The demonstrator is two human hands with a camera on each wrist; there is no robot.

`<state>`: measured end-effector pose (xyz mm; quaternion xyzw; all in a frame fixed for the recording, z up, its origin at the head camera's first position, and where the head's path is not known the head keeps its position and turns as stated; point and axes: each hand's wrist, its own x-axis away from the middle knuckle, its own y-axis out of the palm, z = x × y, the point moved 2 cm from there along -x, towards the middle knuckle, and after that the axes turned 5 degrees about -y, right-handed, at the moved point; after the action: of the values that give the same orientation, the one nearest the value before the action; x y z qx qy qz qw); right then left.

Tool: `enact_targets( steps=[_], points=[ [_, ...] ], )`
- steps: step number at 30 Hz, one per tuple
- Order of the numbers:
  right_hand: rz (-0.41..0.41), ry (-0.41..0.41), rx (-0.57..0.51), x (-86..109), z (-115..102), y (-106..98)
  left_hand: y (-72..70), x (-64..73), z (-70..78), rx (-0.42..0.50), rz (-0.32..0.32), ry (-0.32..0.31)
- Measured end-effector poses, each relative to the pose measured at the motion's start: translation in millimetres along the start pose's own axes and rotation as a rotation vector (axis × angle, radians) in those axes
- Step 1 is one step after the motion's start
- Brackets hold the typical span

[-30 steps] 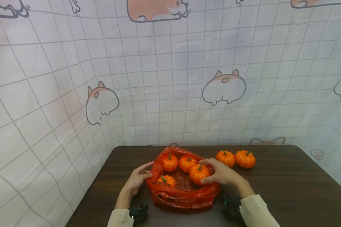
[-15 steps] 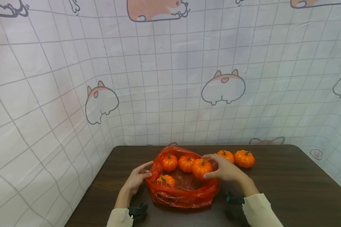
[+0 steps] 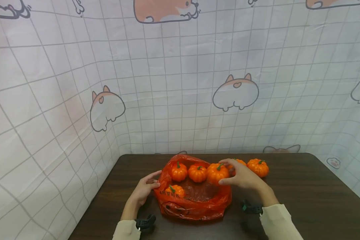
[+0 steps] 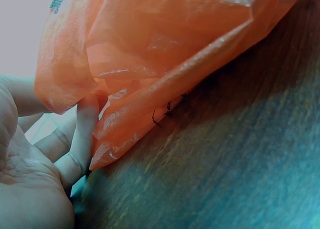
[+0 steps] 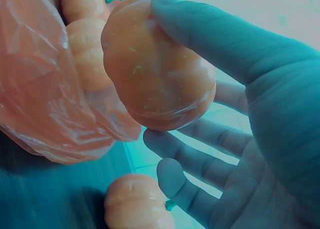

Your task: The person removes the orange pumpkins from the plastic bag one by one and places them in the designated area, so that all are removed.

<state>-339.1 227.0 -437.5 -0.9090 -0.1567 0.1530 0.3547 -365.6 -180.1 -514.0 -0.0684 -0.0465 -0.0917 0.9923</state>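
A red plastic bag [image 3: 195,210] lies with its mouth spread wide on the table. My left hand [image 3: 141,190] grips the bag's left rim, and the left wrist view shows its fingers [image 4: 82,131] against the orange-looking film. Over the bag's right edge, my right hand [image 3: 244,175] holds a small orange pumpkin [image 3: 217,173] with a green stem, thumb on one side and fingers on the other. Inside the bag sit three more pumpkins: one at the back left [image 3: 179,172], one at the back middle [image 3: 197,173] and a front pumpkin [image 3: 177,192] partly hidden by the rim.
Two more pumpkins stand on the dark wooden table [image 3: 300,200] right of the bag: a near one [image 3: 240,162] partly behind my right hand and a farther one [image 3: 258,167]. A white grid-patterned cloth [image 3: 183,100] hangs behind and beside the table.
My right hand has moved right and slightly up with its pumpkin, from inside the bag's mouth to over the right rim. My left hand stays at the left rim.
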Motion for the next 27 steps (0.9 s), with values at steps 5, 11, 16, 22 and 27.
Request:
enact_targets(
  steps=[5,11,16,22,27],
  points=[
    [0.013,-0.004,0.001,1.4,1.0,-5.3,-0.4,0.8,0.7,-0.001,0.003,-0.003],
    [0.043,0.025,-0.019,3.3,4.2,-11.6,-1.2,1.9,0.8,-0.007,-0.010,0.006],
    [0.059,0.015,-0.010,5.7,6.2,-16.2,-0.7,2.1,0.9,-0.005,-0.012,0.004],
    [0.077,0.014,0.000,7.9,8.2,-21.3,0.0,1.5,0.5,-0.002,-0.001,-0.005],
    [0.092,0.027,-0.013,10.0,12.0,-26.3,0.8,1.3,0.7,-0.002,0.005,-0.005]
  ],
)
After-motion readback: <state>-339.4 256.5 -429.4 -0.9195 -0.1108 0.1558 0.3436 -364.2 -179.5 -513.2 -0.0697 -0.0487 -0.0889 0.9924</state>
